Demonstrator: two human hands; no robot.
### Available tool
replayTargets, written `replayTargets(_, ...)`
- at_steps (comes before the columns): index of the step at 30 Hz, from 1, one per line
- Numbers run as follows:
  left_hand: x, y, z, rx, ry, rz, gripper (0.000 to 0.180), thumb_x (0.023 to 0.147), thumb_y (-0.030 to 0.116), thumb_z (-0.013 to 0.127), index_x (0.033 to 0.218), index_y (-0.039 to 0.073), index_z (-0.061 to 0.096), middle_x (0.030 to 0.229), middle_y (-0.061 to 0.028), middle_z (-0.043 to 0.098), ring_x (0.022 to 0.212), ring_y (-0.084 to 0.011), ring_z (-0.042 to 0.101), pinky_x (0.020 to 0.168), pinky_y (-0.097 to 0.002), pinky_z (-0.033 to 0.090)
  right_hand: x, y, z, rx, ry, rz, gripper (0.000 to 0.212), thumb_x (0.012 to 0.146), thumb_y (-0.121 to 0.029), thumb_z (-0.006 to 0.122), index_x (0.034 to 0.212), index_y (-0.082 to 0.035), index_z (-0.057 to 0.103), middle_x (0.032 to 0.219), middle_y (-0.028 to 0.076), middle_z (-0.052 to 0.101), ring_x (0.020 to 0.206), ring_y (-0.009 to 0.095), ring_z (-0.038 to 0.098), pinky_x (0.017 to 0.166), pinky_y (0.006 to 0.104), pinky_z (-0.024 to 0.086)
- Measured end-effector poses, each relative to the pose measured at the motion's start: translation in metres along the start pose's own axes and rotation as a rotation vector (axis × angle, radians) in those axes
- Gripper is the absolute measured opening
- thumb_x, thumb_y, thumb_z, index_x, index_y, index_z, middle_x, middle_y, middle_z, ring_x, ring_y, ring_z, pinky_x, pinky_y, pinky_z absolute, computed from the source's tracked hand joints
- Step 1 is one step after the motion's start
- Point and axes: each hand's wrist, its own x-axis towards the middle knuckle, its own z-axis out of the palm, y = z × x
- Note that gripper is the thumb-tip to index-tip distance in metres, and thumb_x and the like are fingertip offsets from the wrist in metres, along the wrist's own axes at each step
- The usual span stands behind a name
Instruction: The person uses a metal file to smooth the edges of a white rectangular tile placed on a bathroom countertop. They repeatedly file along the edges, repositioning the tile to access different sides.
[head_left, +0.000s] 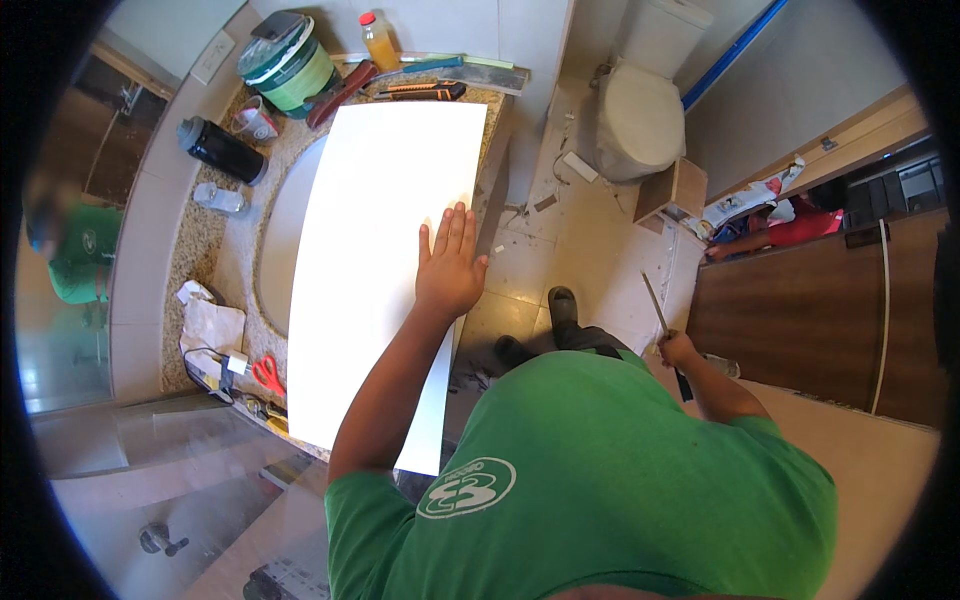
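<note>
Head view looks down on a speckled granite bench [205, 235] with a sink basin [280, 240] set into it. A large white sheet [375, 240] lies across the basin and bench, its near end jutting past the bench edge. The left hand [450, 268] is open, fingers spread, pressed flat on the sheet's right edge. The right hand [678, 350] is closed around a thin blade-like tool [655, 303], held away from the bench above the tiled floor [560, 240]. At the bench's far end stand a green-banded bucket [290, 65], an orange drink bottle [378, 40], a utility knife [425, 91] and a black flask [222, 150]. Red-handled scissors [267, 374] lie just left of the sheet's near end. A white toilet [640, 110] stands beyond.
</note>
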Motion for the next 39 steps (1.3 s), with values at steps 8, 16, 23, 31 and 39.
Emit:
replayTargets(8, 0.079, -0.001, 0.005, 0.015, 0.045, -0.053, 0.085, 0.095, 0.031, 0.061, 0.164, 0.003, 0.021, 0.174, -0.0145, 0.015, 0.161, -0.0271, 0.013, 0.128, -0.0562, 0.007, 0.086, 0.016, -0.038, -1.561, -0.269, -0.72, 0.021, 0.07, -0.015, 0.083, 0.085, -0.001, 0.079, 0.087, 0.017, 0.076, 0.077, 0.034, 0.074, 0.073, 0.0426, 0.061)
replayTargets(16, 0.162, -0.005, 0.012, 0.093, 0.051, -0.112, 0.092, 0.094, 0.037, 0.066, 0.165, 0.005, 0.018, 0.174, -0.0129, 0.015, 0.161, -0.0282, 0.013, 0.128, -0.0562, 0.008, 0.077, -0.106, -0.002, -0.386, -0.155, -0.156, 0.025, 0.092, -0.02, 0.06, 0.099, 0.0, 0.074, 0.087, 0.022, 0.074, 0.079, 0.034, 0.073, 0.075, 0.0447, 0.059)
replayTargets(23, 0.225, -0.007, 0.009, 0.076, 0.041, -0.193, 0.081, 0.098, 0.037, 0.061, 0.164, 0.01, 0.024, 0.173, -0.0105, 0.019, 0.16, -0.0292, 0.016, 0.128, -0.0567, 0.009, 0.11, -0.215, 0.0, -0.612, -0.203, -0.541, 0.032, 0.095, -0.024, 0.053, 0.104, 0.001, 0.072, 0.099, 0.029, 0.072, 0.094, 0.046, 0.069, 0.087, 0.0508, 0.055)
replayTargets(31, 0.261, -0.011, -0.002, 0.049, 0.009, -0.368, 0.057, 0.097, 0.033, 0.064, 0.148, 0.012, 0.051, 0.167, -0.0111, 0.035, 0.157, -0.0317, 0.024, 0.127, -0.0568, 0.013, 0.138, -0.353, 0.0, -0.551, -0.341, -0.862, 0.03, 0.097, -0.029, 0.062, 0.097, 0.001, 0.068, 0.086, 0.026, 0.069, 0.087, 0.039, 0.07, 0.081, 0.0484, 0.054)
replayTargets(39, 0.239, -0.008, -0.01, 0.024, 0.057, -0.516, 0.094, 0.089, 0.044, 0.072, 0.163, 0.007, 0.027, 0.172, -0.0142, 0.019, 0.159, -0.0356, 0.014, 0.127, -0.0587, 0.009, 0.048, -0.459, 0.006, -0.303, -0.576, -0.985, 0.043, 0.105, -0.039, 0.058, 0.117, 0.001, 0.065, 0.095, 0.013, 0.067, 0.098, 0.022, 0.067, 0.085, 0.0401, 0.052)
